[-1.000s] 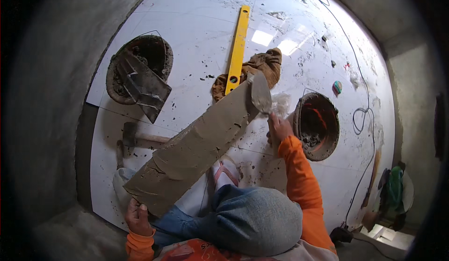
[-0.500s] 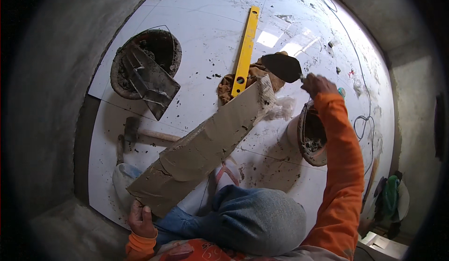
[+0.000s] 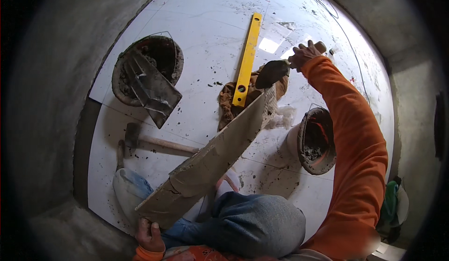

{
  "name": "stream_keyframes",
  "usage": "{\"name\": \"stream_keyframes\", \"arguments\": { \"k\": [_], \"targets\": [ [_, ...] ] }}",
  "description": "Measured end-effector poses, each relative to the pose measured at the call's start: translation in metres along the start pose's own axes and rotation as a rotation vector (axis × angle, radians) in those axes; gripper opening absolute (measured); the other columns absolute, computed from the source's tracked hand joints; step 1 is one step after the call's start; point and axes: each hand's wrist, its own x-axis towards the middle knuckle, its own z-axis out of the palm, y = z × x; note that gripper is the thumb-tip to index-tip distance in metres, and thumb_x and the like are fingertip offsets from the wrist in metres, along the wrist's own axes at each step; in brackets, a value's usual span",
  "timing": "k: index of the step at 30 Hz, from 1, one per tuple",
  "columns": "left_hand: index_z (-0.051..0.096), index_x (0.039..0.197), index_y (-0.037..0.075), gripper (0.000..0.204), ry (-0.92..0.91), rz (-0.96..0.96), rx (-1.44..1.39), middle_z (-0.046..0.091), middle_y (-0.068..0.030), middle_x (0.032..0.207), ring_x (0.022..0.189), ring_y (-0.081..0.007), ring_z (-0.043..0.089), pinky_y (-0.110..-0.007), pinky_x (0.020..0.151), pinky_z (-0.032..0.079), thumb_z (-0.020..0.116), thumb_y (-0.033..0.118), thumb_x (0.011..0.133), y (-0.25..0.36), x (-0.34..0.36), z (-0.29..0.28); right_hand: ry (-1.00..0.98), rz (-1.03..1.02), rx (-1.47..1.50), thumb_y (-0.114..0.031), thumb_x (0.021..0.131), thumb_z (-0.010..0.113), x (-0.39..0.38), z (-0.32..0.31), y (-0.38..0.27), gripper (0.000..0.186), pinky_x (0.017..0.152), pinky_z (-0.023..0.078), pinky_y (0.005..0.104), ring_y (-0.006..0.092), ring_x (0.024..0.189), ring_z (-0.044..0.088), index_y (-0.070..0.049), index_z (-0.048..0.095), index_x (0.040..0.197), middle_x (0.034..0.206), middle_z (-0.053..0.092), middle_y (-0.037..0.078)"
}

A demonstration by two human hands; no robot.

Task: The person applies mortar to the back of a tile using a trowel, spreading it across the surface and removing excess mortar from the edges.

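Observation:
My left hand [image 3: 150, 235] pinches the near end of a long, narrow tile strip [image 3: 213, 155], thumb on its coated face. Grey mortar covers that face, and the strip slants up to the right across the view, tilted. In my right hand [image 3: 307, 55] is a trowel [image 3: 271, 76], gripped by its wooden handle. Its dark blade is over the strip's far end; whether it touches cannot be told. Under and beside that end lies a brown crumpled cloth [image 3: 228, 109], with a yellow spirit level [image 3: 247, 57] resting on it.
A mortar bucket [image 3: 122, 92] with a metal scoop [image 3: 152, 85] in it stands left. A hammer [image 3: 161, 141] lies nearer, partly behind the strip. Another bucket [image 3: 306, 160] stands right, beside my forearm. Concrete walls [image 3: 51, 97] edge the white tiled floor [image 3: 206, 32]; a cable [image 3: 348, 34] runs at right.
My right hand has moved away from me and slightly left, turning the trowel blade. The strip has tipped to a steeper angle, showing less of its face. My left hand has shifted slightly right.

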Motion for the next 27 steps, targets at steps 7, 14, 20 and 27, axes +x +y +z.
{"name": "stream_keyframes", "arguments": {
  "k": [7,14,20,27],
  "targets": [
    [0.050,0.110,-0.007,0.036,-0.021,0.002,-0.026,0.059,-0.0104,0.095,0.085,-0.0161,0.054,-0.028,0.074,0.043,0.046,0.023,0.090,0.000,0.001,0.000,0.065,0.023,0.071,-0.024,0.083,0.053,-0.063,-0.018,-0.007,0.024,0.093,0.030,0.0474,0.0225,0.111,0.046,-0.023,0.059,0.107,0.107,0.053,0.003],
    [0.050,0.110,-0.007,0.036,0.003,0.037,-0.207,0.059,-0.0125,0.100,0.090,-0.0179,0.055,-0.029,0.080,0.043,0.048,0.022,0.088,-0.012,0.017,0.010,-0.166,0.515,0.829,-0.036,0.085,0.055,-0.163,0.026,-0.080,0.031,0.072,0.047,0.0447,0.0391,0.085,0.059,-0.007,0.057,0.095,0.090,0.060,0.023],
    [0.048,0.113,-0.008,0.041,-0.019,0.084,-0.174,0.058,-0.0139,0.106,0.094,-0.0195,0.055,-0.031,0.082,0.043,0.049,0.025,0.089,-0.021,0.021,0.001,-0.149,0.630,1.173,-0.040,0.088,0.049,-0.172,0.064,-0.166,0.041,0.078,0.046,0.0466,0.0446,0.091,0.056,0.001,0.055,0.093,0.090,0.060,0.029],
    [0.049,0.110,-0.007,0.034,-0.011,0.142,-0.115,0.061,-0.0118,0.095,0.080,-0.0151,0.056,-0.027,0.072,0.045,0.046,0.019,0.089,-0.014,0.032,0.002,0.247,0.896,1.320,-0.038,0.084,0.056,-0.168,0.091,-0.220,0.039,0.071,0.045,0.0479,0.0460,0.082,0.056,-0.002,0.052,0.096,0.084,0.059,0.028]
  ]
}}
